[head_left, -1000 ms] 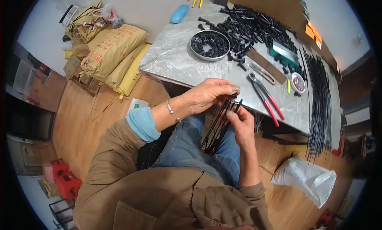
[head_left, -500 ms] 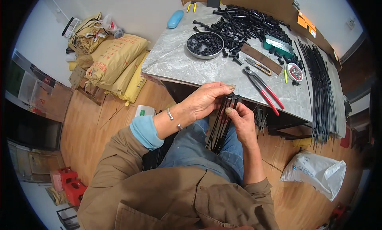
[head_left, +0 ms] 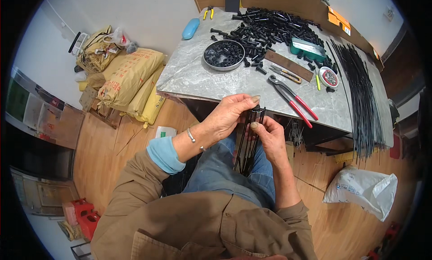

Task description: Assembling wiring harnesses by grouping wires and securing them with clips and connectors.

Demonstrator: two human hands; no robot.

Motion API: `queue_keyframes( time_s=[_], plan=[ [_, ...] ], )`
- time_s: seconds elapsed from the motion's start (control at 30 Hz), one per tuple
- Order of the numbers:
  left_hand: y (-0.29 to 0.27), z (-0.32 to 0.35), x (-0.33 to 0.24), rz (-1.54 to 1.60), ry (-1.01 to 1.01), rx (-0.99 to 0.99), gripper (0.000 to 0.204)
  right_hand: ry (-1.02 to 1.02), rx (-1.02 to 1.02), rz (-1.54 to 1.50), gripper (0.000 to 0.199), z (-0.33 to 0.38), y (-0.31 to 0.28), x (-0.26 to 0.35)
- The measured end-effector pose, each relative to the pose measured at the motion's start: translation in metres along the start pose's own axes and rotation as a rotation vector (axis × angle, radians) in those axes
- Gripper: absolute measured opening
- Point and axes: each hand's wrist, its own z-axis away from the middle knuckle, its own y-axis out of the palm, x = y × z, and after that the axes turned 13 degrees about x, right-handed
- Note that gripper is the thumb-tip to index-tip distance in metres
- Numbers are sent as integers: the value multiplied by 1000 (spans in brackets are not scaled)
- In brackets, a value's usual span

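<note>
Over my lap, in front of the table edge, both hands hold a bundle of thin black rods hanging downward. My left hand grips the top of the bundle, its thumb on a small black end piece. My right hand pinches the rods just below, thumb in front and fingers behind. The fingers partly hide how the rods meet the end piece. Nearest on the grey table lie red-handled pliers.
Beyond the pliers are scissors, a brown strip, a round pan of black rings and a heap of black bolt-like pieces. Long black rods overhang the table's right side. Yellow sacks stand left, a white bag right.
The view has shifted slightly, so the table items sit a little further left. Both hands keep hold of the rod bundle, with almost no change in grip.
</note>
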Motion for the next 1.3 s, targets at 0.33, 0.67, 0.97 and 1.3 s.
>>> queue_keyframes(
  time_s=[0.33,0.67,0.97,1.3],
  plan=[
    [0,-1,3,75,13,-19,21,6,2,26,14,2,-1,-1],
    [6,-4,4,112,18,-38,13,4,-4,19,14,2,0,-1],
    [16,-5,8,97,35,-102,16,5,-17,26,15,3,-3,-2],
    [16,-5,7,66,39,-114,18,10,-26,25,13,2,-5,-6]
  ],
)
